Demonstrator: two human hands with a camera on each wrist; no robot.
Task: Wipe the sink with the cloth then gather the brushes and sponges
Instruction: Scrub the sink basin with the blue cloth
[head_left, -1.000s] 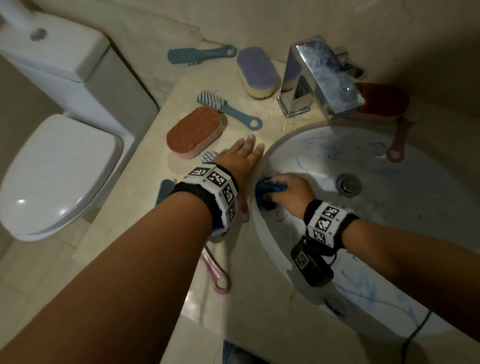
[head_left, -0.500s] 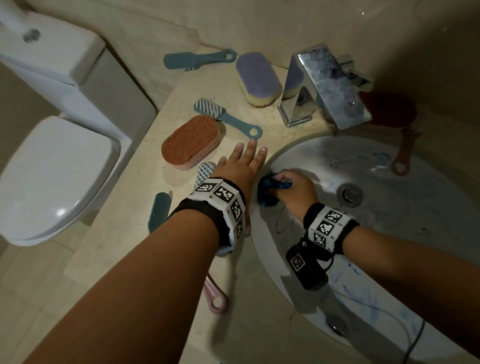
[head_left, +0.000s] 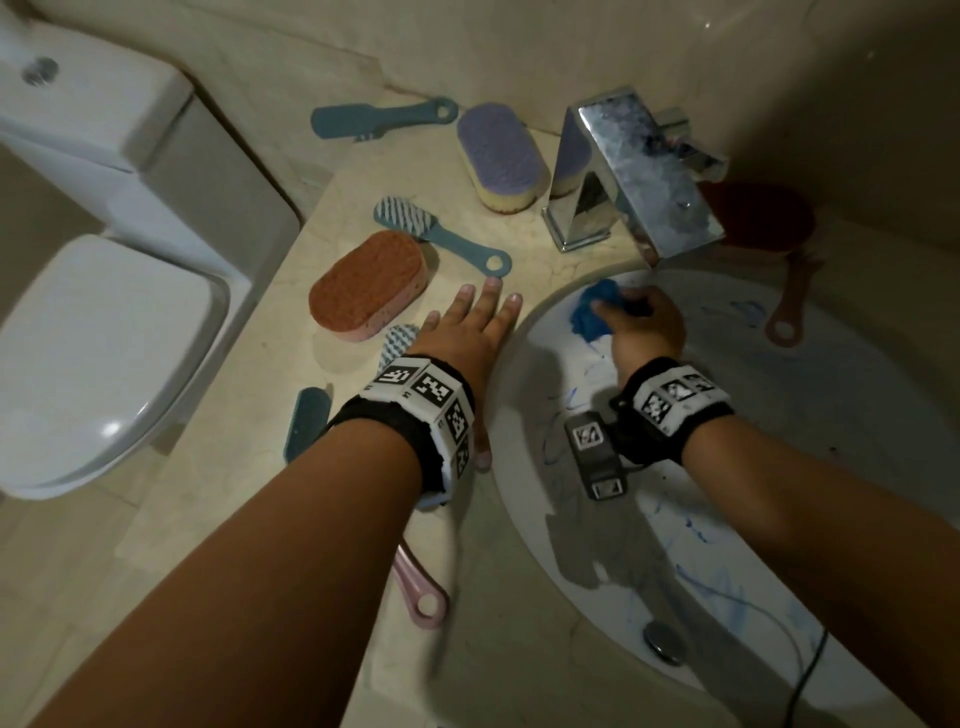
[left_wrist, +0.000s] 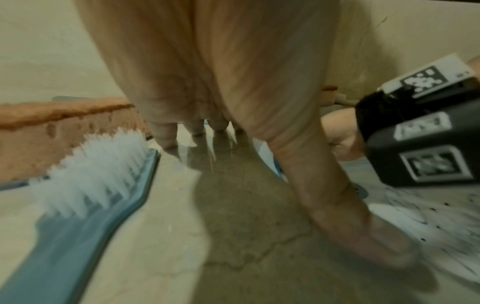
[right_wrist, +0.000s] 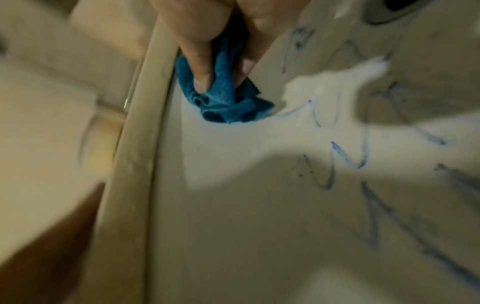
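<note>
My right hand (head_left: 641, 325) grips a bunched blue cloth (head_left: 592, 312) (right_wrist: 223, 100) and presses it against the inner wall of the white sink (head_left: 727, 519) near the far left rim, under the tap. Blue scribbles mark the basin (right_wrist: 348, 156). My left hand (head_left: 470, 338) lies flat, fingers straight, on the beige counter (head_left: 260, 493) beside the rim. On the counter lie an orange sponge (head_left: 366, 286), a purple sponge (head_left: 501, 156), teal brushes (head_left: 441, 236) (head_left: 379, 119) (left_wrist: 85, 185) and a pink brush handle (head_left: 421, 592).
A chrome tap (head_left: 634, 176) stands behind the basin, with a red sponge (head_left: 763, 218) and a pink-handled brush (head_left: 789, 301) to its right. The overflow plug (head_left: 662, 642) sits near the front rim. A white toilet (head_left: 104, 338) stands left of the counter.
My right hand has slid the cloth up the sink's left wall, away from me toward the tap. The left hand has stayed flat on the counter.
</note>
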